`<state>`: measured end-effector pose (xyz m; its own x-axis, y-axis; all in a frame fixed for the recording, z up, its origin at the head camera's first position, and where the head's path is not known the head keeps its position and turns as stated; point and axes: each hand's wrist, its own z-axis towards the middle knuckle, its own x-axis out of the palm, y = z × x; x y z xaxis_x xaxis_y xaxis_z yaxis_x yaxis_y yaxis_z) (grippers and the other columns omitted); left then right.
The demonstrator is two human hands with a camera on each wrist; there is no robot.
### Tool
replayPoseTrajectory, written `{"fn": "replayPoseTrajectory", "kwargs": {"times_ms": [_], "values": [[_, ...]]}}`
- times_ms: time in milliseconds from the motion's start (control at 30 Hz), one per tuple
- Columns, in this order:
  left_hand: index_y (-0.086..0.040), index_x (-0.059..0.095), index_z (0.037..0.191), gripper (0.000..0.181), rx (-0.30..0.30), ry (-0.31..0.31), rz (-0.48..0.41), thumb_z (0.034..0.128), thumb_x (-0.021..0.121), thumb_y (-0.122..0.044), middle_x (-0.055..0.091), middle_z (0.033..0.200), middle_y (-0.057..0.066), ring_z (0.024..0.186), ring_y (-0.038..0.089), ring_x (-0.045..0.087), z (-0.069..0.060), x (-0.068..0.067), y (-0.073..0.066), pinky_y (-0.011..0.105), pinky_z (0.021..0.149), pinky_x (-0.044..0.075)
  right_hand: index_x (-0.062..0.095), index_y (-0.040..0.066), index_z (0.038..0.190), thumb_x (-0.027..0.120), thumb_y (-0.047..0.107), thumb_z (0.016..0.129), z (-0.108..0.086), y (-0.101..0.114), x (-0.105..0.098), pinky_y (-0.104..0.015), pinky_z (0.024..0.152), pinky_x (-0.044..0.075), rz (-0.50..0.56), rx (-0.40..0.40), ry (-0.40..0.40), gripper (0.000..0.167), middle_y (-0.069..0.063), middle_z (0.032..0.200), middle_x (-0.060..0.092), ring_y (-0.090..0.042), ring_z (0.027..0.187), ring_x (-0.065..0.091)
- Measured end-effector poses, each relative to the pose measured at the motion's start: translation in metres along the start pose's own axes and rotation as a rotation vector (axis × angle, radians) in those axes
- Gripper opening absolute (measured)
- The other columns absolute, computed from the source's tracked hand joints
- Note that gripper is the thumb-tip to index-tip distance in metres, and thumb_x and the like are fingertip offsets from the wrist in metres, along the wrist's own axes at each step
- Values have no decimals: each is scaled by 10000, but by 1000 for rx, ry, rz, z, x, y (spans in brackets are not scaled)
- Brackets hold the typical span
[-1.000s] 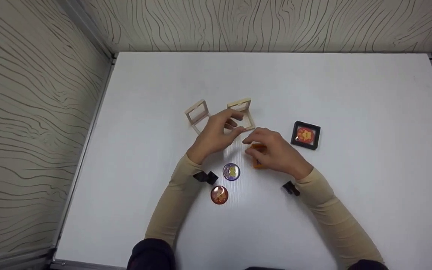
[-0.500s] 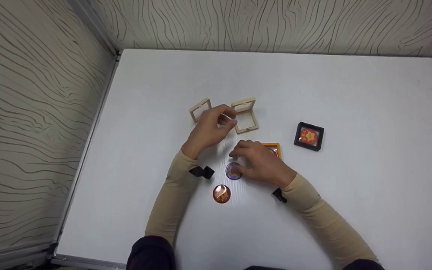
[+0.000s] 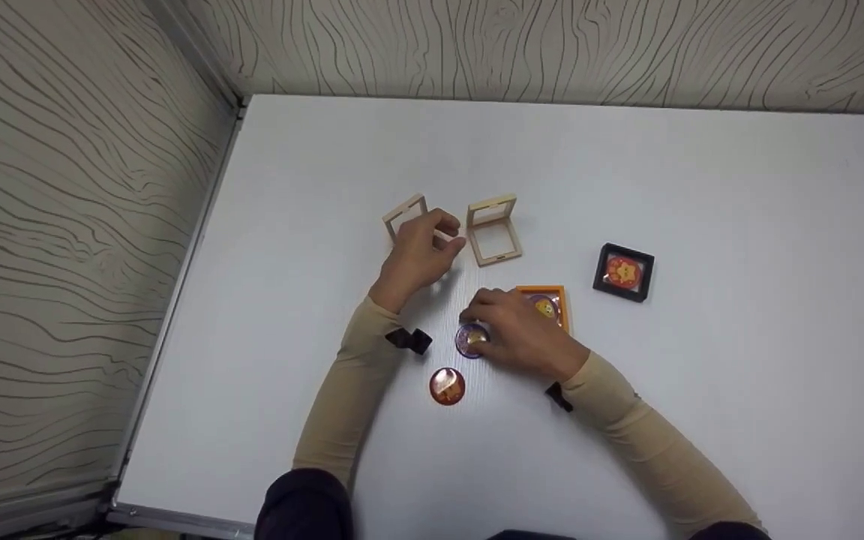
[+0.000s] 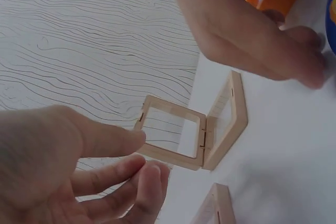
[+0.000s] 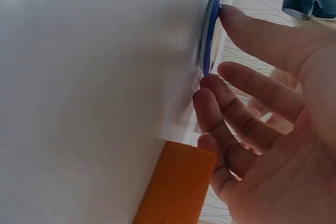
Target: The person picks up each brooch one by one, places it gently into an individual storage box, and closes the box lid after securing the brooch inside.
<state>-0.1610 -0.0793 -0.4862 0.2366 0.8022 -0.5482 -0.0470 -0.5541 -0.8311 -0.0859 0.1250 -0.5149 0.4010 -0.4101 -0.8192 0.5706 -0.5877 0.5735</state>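
Note:
My left hand (image 3: pixel 418 251) hovers over the left pale frame (image 3: pixel 404 214), fingers loosely bent and holding nothing. The left wrist view shows this hand (image 4: pixel 100 166) in front of a standing pale frame (image 4: pixel 198 132); contact is unclear. A second pale frame (image 3: pixel 496 241) stands unfolded just to its right. My right hand (image 3: pixel 526 330) is at the purple round badge (image 3: pixel 471 340), which lies on the table. In the right wrist view, the thumb of this hand (image 5: pixel 262 87) meets one edge of the badge (image 5: pixel 211 32) and fingertips the opposite edge.
An orange frame (image 3: pixel 565 304) holding a round badge lies beside the right hand, partly covered by it. Farther right lies a black frame (image 3: pixel 602 268) with a red badge inside. A red round badge (image 3: pixel 447 386) lies nearer the body, between the forearms.
My right hand has moved left and toward the body, from the orange frame to the purple badge, uncovering part of that frame. My left hand has drawn back left from the second pale frame.

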Motion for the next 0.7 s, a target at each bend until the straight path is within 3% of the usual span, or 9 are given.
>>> {"fn": "replayPoseTrajectory", "kwargs": {"times_ms": [200,333,567,700], "values": [[-31,612,1374,376,-59,-3,30,1034,702,-163,702,1309,106,1048,248,734,9,8,5,373,843,595,780,73,1169,842,161,917,0,-1,-2,-453,912,556,38,24,23,274,-60,1127,717,-229,1038,677],[-33,562,1434,445,-66,-2,46,1035,703,-171,664,1381,116,1060,240,730,17,14,6,363,860,589,780,55,1184,819,133,937,-1,0,-1,-432,905,580,73,63,34,262,-72,1124,700,-219,1026,677],[-40,557,1446,441,-30,-25,158,1047,680,-181,635,1402,114,981,210,679,22,21,8,344,849,559,783,59,1193,804,110,944,0,5,3,-394,890,584,134,95,57,256,-53,1123,675,-173,1011,648],[-17,567,1433,417,19,-38,218,1056,655,-173,646,1385,144,1013,255,662,24,23,9,390,930,547,780,77,1194,806,91,937,1,4,3,-381,895,584,167,95,63,259,-34,1130,661,-158,1015,641]]}}
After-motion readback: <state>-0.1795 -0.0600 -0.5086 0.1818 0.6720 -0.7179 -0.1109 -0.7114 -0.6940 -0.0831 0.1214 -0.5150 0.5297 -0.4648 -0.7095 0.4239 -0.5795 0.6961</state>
